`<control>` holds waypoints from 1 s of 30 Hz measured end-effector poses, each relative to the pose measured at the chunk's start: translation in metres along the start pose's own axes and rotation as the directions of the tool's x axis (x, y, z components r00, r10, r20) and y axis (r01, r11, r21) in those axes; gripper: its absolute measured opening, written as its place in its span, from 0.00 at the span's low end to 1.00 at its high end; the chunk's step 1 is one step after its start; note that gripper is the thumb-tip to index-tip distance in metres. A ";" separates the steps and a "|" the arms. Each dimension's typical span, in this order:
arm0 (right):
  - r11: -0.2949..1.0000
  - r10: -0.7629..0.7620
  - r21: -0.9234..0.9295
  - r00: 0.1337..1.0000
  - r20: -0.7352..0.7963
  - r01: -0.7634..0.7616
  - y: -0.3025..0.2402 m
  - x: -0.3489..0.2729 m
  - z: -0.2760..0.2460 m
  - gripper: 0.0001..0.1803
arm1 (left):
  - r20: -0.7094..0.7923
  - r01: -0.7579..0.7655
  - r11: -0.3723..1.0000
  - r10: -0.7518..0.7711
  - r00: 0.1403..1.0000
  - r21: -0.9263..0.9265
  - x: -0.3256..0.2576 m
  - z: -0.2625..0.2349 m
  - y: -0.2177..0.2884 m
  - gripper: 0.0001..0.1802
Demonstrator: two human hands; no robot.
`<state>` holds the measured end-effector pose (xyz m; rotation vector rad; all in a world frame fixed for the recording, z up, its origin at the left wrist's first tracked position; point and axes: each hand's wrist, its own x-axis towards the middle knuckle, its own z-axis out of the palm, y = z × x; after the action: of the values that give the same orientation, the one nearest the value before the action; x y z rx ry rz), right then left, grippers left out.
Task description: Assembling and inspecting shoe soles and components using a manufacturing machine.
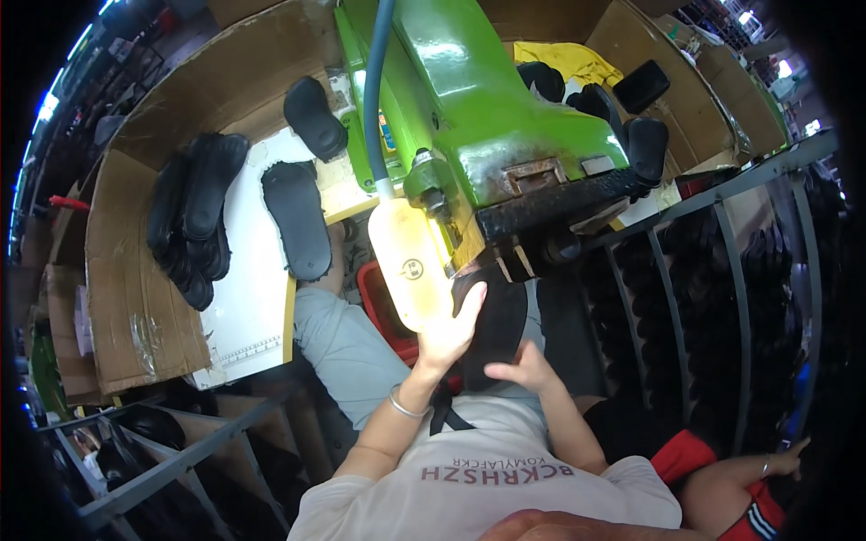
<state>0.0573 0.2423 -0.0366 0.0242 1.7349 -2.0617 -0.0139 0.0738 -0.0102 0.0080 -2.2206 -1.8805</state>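
the left hand (451,329) lies spread flat, fingers up, against the near face of a black shoe sole (494,325), pressing rather than gripping, it seems so the piece stays put at the machine. the right hand (519,368) cups the sole's lower edge with fingers curled onto it, taking its weight from below. between them the sole stands nearly upright, its top end tucked up under the dark working head of the green machine (487,117), just past the person's lap. a pale, glowing lamp (410,261) on a blue-grey hose hangs right beside the left hand, apparently lighting the spot where sole meets machine.

further left, a white counter (248,307) carries one sole lying flat (296,219) and a stack of black soles (194,216), within easy reach. more black pieces (631,117) sit behind the machine to the right, with brown cardboard (135,307) walling the station. another person's arm (749,473) shows at lower right.
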 end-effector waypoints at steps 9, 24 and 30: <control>0.959 -0.156 0.127 0.846 -0.510 0.253 -0.059 0.004 -0.062 0.14 | 0.007 0.121 0.962 -0.123 0.992 -0.246 -0.005 -0.015 0.009 0.07; 0.914 -0.075 0.353 0.938 -0.338 0.201 -0.008 0.009 -0.093 0.26 | 0.146 0.030 0.999 -0.033 0.989 0.022 0.011 -0.019 0.003 0.06; 0.916 -0.069 0.330 0.901 -0.428 0.227 -0.064 0.013 -0.069 0.25 | -0.004 -0.035 0.985 0.035 0.999 -0.168 -0.006 -0.029 -0.018 0.14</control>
<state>0.0053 0.3105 0.0045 0.4875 1.5685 -2.6276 -0.0051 0.0439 -0.0242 -0.0576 -2.0402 -2.0414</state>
